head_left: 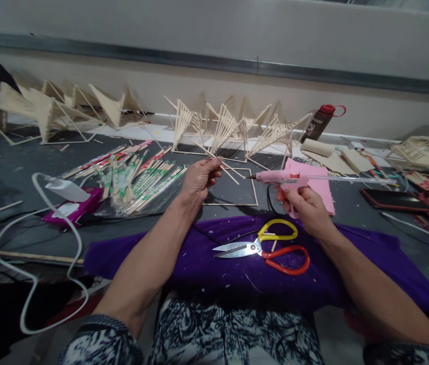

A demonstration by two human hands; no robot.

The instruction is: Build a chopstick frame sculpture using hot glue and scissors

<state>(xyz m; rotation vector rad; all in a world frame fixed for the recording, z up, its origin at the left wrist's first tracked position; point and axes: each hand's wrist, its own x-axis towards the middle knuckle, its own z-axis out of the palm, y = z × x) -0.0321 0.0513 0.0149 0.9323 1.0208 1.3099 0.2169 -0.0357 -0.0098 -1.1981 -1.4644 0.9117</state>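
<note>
The left hand (202, 177) is reaching to the middle of the frame, its fingers pinching thin wooden sticks (231, 173) that are crossing each other and pointing down to the right. The right hand (306, 205), right of centre, is gripping a pink glue gun (281, 177), its fingers curling around the handle; whether they are squeezing the trigger, I cannot tell. The gun's nozzle (251, 177) is pointing left, just beside the stick ends, and a clear glue stick (355, 178) is jutting from its back. Below the hands, a square stick frame (255, 190) is lying on the dark surface (20, 177). Scissors (257, 247) with yellow and red handles are resting on a purple cloth (207, 268) at lower centre. Wrapped chopsticks (144, 185) are lying in a heap left of centre. Stick models (224, 129) are standing at upper centre, and a dark bottle (315, 124) with a red lid is leaning at upper right.
</note>
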